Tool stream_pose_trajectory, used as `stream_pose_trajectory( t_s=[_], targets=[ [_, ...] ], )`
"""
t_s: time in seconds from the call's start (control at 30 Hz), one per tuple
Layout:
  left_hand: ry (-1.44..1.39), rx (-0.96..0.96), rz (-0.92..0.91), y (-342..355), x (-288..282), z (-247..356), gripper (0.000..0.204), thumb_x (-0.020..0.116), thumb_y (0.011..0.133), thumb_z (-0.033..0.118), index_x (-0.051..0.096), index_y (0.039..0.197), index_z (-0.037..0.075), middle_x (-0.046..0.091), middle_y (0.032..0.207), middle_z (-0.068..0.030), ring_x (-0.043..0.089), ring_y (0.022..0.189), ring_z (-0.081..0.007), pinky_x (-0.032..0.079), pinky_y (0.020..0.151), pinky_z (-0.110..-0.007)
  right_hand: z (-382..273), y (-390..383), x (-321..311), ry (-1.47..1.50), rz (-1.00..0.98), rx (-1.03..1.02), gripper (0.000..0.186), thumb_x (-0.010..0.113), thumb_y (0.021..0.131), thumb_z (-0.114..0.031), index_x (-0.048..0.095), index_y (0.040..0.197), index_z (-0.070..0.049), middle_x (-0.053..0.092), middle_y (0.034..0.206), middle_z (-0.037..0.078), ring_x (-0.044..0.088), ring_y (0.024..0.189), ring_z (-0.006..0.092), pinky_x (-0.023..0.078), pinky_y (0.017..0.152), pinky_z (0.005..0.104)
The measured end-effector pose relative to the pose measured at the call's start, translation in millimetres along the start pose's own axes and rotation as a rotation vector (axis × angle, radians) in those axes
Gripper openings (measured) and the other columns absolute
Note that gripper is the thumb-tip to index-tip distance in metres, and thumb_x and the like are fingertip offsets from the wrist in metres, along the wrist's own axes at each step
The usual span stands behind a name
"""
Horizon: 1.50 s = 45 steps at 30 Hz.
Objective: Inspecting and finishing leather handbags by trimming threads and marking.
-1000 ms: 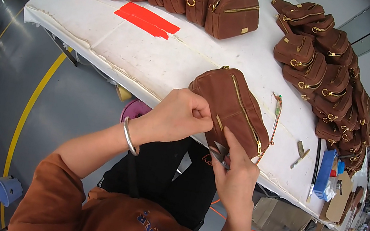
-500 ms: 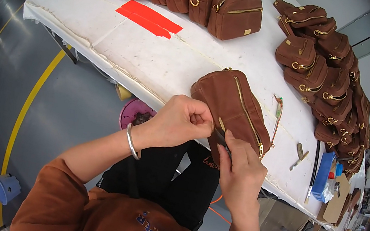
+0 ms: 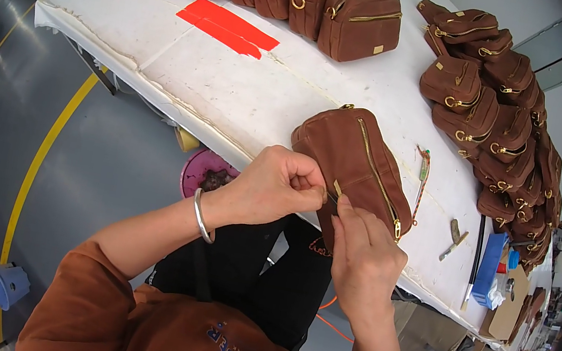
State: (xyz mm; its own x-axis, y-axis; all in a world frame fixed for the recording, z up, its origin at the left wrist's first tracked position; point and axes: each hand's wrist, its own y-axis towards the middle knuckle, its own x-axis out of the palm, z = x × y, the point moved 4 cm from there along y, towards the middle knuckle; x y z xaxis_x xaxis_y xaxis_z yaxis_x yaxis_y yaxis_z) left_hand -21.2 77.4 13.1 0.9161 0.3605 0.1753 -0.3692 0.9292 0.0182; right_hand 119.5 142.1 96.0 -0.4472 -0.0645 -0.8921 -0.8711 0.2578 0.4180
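Observation:
A brown zippered bag lies tilted on the near edge of the white table, its gold zipper running along the top and a small gold plate near my fingers. My left hand is closed in a pinch at the bag's left side. Close beside it, my right hand has thumb and fingers pressed together against the bag, by the plate. Whatever either pinch holds is too small or hidden to make out. The bag's lower end is partly covered by my right hand.
On the white table stand a row of brown bags and a heaped pile. Red strips, a corded small tool, a small knife-like tool and a blue box lie about. A pink bin sits below.
A dark thing that showed between my hands is out of sight now. My right fingers have come closer together and shifted slightly; my left hand keeps its pinch.

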Motion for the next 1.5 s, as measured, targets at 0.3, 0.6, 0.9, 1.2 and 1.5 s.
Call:
stream_pose_trajectory(
  t_s=[0.3,0.6,0.9,1.2,1.5],
  targets=[
    [0.018,0.004,0.000,0.3,0.5,-0.8,0.006,0.063,0.087,-0.001,0.068,0.084,-0.003,0.067,0.080,-0.0004,0.057,0.074,-0.0018,0.049,0.066,-0.019,-0.9,-0.5,2.4,-0.011,0.013,0.020,0.025,0.072,0.078,0.002,0.069,0.103,0.002,0.067,0.085,0.012,0.066,0.072,0.0273,0.053,0.061,0.0351],
    [0.065,0.028,0.016,-1.6,1.3,2.1,0.006,0.063,0.086,-0.001,0.067,0.083,-0.003,0.066,0.078,0.0010,0.056,0.072,-0.0012,0.047,0.064,-0.019,-4.1,-3.1,5.7,-0.127,0.044,-0.070,0.030,0.067,0.074,-0.001,0.068,0.104,0.000,0.061,0.082,0.006,0.060,0.066,0.0185,0.048,0.054,0.0310],
    [0.080,0.014,0.035,-2.7,0.8,-1.8,0.009,0.061,0.089,0.000,0.068,0.085,-0.003,0.065,0.077,0.0018,0.055,0.071,-0.0002,0.045,0.062,-0.018,-0.8,-5.9,6.7,-0.095,0.053,-0.042,0.028,0.067,0.074,-0.001,0.068,0.102,0.000,0.063,0.083,0.008,0.062,0.067,0.0207,0.049,0.056,0.0321],
    [0.005,-0.072,0.114,-1.2,0.4,-0.9,0.019,0.061,0.093,0.012,0.071,0.087,-0.003,0.068,0.074,-0.0041,0.059,0.066,-0.0047,0.047,0.059,-0.020,14.0,-37.4,-19.5,0.098,0.218,0.178,0.029,0.075,0.079,0.002,0.068,0.107,-0.001,0.069,0.087,0.013,0.068,0.071,0.0279,0.054,0.061,0.0341],
    [-0.005,-0.006,0.163,-3.9,0.8,0.7,0.021,0.066,0.093,0.016,0.069,0.080,0.000,0.067,0.074,-0.0007,0.056,0.063,-0.0020,0.044,0.057,-0.018,67.6,-79.7,-25.2,0.118,0.327,0.542,0.029,0.072,0.084,0.000,0.067,0.112,0.002,0.069,0.090,0.013,0.062,0.066,0.0177,0.048,0.056,0.0276]
  ],
)
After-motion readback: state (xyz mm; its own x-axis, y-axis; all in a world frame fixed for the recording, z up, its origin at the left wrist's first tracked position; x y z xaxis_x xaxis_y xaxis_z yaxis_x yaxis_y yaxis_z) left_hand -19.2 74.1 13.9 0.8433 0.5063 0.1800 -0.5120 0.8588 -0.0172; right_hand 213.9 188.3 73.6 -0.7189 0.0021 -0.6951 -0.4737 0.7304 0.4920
